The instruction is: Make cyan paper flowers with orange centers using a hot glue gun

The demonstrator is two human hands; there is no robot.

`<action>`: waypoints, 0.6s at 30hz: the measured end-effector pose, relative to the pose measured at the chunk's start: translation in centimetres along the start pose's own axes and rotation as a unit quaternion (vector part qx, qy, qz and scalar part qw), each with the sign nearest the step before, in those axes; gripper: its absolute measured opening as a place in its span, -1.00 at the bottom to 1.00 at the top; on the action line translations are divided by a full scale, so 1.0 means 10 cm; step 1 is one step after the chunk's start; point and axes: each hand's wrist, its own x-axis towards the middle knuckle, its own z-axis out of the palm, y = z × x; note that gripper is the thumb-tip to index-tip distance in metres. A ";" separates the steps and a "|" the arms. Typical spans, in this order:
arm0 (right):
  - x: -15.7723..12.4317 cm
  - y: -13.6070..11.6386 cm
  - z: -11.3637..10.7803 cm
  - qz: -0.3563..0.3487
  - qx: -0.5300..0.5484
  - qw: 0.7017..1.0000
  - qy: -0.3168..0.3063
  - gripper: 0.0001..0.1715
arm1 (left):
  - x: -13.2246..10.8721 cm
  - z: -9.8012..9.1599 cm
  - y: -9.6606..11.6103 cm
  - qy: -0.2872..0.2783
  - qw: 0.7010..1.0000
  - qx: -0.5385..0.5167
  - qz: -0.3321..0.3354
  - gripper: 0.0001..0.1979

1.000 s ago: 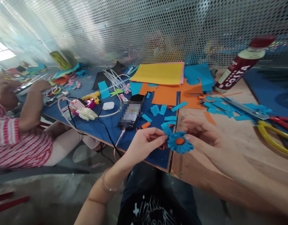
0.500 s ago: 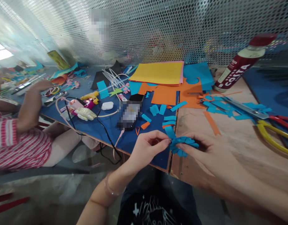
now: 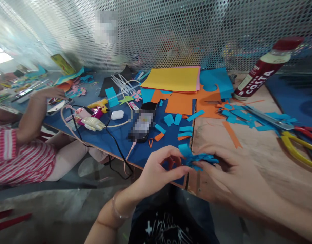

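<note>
My right hand [image 3: 229, 167] pinches a blue paper flower [image 3: 203, 158] made of layered strips, its thumb in front and its fingers behind. The flower is tilted, its rim turned more edge-on to me. At its left side my left hand [image 3: 162, 169] has thumb and index finger apart, the tips close to or touching the petals; exact contact is hard to see. A loose-ended blue strip [image 3: 184, 151] shows just above the left fingertips, and I cannot tell whether it joins the flower. Several short blue strips [image 3: 186, 128] and an orange strip [image 3: 159, 137] lie beyond my hands.
Scissors [image 3: 270, 118] with red and yellow handles rest on blue scraps at right, near a Costa bottle [image 3: 264, 73]. Coloured paper sheets [image 3: 171, 79] lie against the mesh wall. Left are a phone [image 3: 143, 123], cables, a glue gun [image 3: 97, 107] and another person's arm [image 3: 34, 108].
My left thumb and index finger have spread apart from their pinch at the flower's edge. The flower has tilted in my right hand. The other person's hand has moved slightly right.
</note>
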 end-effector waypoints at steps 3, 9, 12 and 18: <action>0.03 0.03 0.00 -0.089 -0.048 0.995 -0.009 -0.88 | -0.06 -0.10 -0.01 0.015 0.993 0.078 0.085 -0.94; 0.16 0.26 0.05 -0.199 -0.209 0.957 -0.008 -0.76 | -0.22 -0.48 -0.14 0.176 0.980 0.082 0.050 -0.88; 0.19 0.38 0.16 -0.262 -0.276 0.925 -0.019 -0.74 | -0.27 -0.63 -0.23 0.226 0.972 0.058 0.009 -0.88; 0.23 0.52 0.33 -0.255 -0.305 0.917 -0.024 -0.75 | -0.32 -0.67 -0.21 0.254 0.967 0.022 -0.001 -0.92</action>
